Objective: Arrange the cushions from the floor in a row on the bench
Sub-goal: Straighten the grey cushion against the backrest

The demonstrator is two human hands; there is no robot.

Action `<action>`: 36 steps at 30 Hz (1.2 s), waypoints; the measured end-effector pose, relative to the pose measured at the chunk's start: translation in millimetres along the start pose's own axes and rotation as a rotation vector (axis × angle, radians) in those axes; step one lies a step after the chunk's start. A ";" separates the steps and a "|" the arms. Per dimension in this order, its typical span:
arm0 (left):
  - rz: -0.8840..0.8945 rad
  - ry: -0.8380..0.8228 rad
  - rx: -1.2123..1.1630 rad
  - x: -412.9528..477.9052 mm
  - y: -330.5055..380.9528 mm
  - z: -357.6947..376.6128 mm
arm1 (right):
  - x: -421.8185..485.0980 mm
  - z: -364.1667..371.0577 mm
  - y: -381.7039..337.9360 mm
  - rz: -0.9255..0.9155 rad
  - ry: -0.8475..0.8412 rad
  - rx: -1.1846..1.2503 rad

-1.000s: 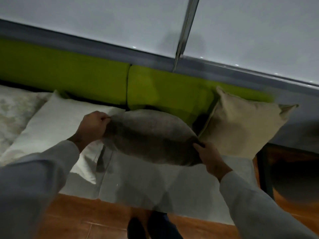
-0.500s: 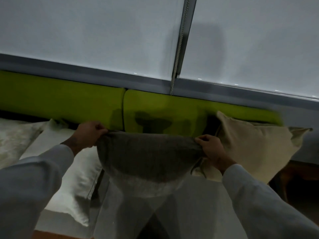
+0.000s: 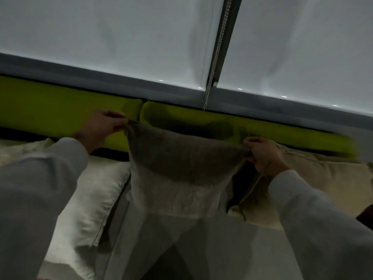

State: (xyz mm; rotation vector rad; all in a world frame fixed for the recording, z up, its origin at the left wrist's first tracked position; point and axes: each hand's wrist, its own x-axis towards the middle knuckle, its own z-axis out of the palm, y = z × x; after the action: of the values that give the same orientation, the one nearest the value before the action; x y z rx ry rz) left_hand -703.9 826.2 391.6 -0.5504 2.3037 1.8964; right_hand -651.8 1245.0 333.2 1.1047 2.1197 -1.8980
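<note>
The grey cushion now stands upright on the tabletop, where a second ago it was held flat and lower in front of the person; its top edge has risen against the green backrest, in the gap between the white cushion on the left and the beige cushion on the right. The left hand pinches the top left corner and the right hand pinches the top right corner, each grip closed on the fabric. That suggests this cushion is nearly placed and needs only settling and release to join the row. The view is dim and smeared toward the right end of the backrest. The cushion's lower edge blends into the pale seat, so I cannot tell whether it rests fully. The floor is out of frame, so any cushions left there are unseen.
</note>
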 end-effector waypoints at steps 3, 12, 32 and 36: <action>-0.037 -0.034 -0.144 22.0 -3.6 12.8 | 5.8 4.7 -4.0 -0.027 0.034 0.180; -0.226 -0.526 -0.011 17.6 -77.9 -1.1 | -27.6 26.1 63.5 -0.117 -0.172 0.191; -0.215 -0.533 0.203 37.3 -99.5 32.8 | -17.2 38.6 83.8 0.029 -0.111 -0.040; -0.348 -0.546 0.222 33.3 -105.2 32.2 | -19.3 39.0 87.4 0.069 -0.163 -0.114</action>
State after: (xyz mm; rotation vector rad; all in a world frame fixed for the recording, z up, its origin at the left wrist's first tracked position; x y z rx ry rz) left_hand -703.5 834.0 276.9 -0.3248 1.8823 1.3910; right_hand -604.0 1198.6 261.8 0.9529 2.0451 -1.7483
